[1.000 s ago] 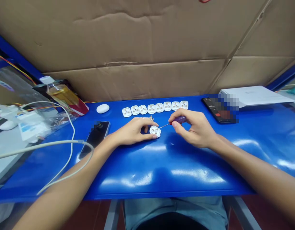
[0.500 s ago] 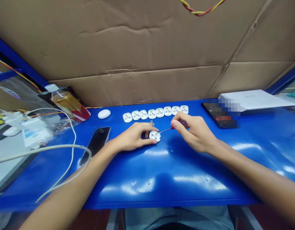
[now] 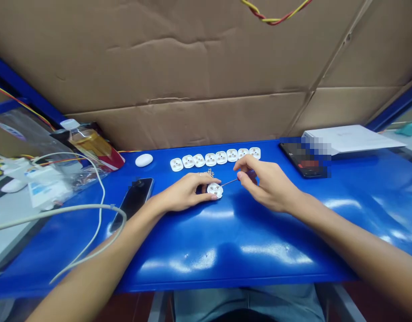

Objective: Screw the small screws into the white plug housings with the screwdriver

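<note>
Between the thumb and fingers of my left hand [image 3: 188, 191], a small white plastic housing [image 3: 215, 190] with metal parts inside is held on the blue table. My right hand [image 3: 264, 183] is closed round a screwdriver [image 3: 230, 182]; its handle is mostly hidden by the fingers. The thin shaft points left and its tip meets the housing's upper right edge. A small pile of screws [image 3: 210, 173] lies just behind the housing, partly covered by my left hand. Farther back stands a row of several similar white housings [image 3: 210, 159].
An oval white object [image 3: 144, 160] lies left of the row. A phone [image 3: 134, 201] rests beside my left forearm, under a pale cable [image 3: 102, 205]. Another dark phone [image 3: 303, 161] and a white box [image 3: 350, 138] are at the right. A bottle [image 3: 92, 141] leans at the left; cardboard [image 3: 192, 67] stands behind.
My right index finger has lifted and the fingers have shifted on the screwdriver handle, hiding its red collar. My left hand keeps its hold on the housing. The whole view has shifted slightly.
</note>
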{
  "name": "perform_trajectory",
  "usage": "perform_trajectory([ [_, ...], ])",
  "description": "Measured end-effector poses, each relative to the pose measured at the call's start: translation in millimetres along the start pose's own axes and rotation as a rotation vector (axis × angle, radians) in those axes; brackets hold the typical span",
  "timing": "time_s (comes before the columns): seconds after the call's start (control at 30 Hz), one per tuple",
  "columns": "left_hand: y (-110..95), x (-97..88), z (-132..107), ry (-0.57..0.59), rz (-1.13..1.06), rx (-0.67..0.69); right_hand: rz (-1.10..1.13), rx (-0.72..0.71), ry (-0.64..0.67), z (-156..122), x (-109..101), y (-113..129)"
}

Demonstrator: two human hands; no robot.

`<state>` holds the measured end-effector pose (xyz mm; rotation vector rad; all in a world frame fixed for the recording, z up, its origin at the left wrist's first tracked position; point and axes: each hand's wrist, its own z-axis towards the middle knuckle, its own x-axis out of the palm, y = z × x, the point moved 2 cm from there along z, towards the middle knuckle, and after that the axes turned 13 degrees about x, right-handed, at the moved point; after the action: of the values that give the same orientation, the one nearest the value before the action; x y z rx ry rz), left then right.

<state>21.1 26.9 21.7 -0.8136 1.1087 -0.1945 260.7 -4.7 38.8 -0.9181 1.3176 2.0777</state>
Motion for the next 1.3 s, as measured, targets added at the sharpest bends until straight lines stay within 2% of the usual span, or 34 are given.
perform_trajectory([
  [0.1, 1, 0.0, 0, -0.006, 0.005, 0.001, -0.007, 0.061, -0.018, 1, 3, -1],
  [0.2, 2, 0.2, -1, -0.01, 0.002, -0.008, 0.029, 0.063, 0.017, 1, 3, -1],
  [0.33, 1, 0.1, -1, -0.001, -0.006, -0.008, 0.038, -0.048, 0.087, 0, -2, -1],
  [0.43, 0, -0.5, 0, 0.009, -0.009, -0.007, 0.002, -0.116, 0.092, 0, -6, -3],
  [0.57, 0, -0.8, 0, 0.018, -0.008, -0.013, -0.125, -0.1, 0.057, 1, -5, -8],
  [0.77, 4, 0.1, -1, 0.016, 0.0, -0.013, -0.088, -0.239, -0.017, -3, -2, 1],
  [0.97, 0, -0.9, -1, 0.026, 0.003, -0.025, -0.176, -0.148, -0.008, -4, -1, -1],
  [1.17, 0, -0.7, 0, 0.013, 0.008, -0.017, -0.155, -0.268, -0.059, -5, -1, 1],
  [1.3, 0, -1.4, 0, 0.011, 0.008, -0.026, -0.117, -0.176, -0.047, -5, -2, 2],
])
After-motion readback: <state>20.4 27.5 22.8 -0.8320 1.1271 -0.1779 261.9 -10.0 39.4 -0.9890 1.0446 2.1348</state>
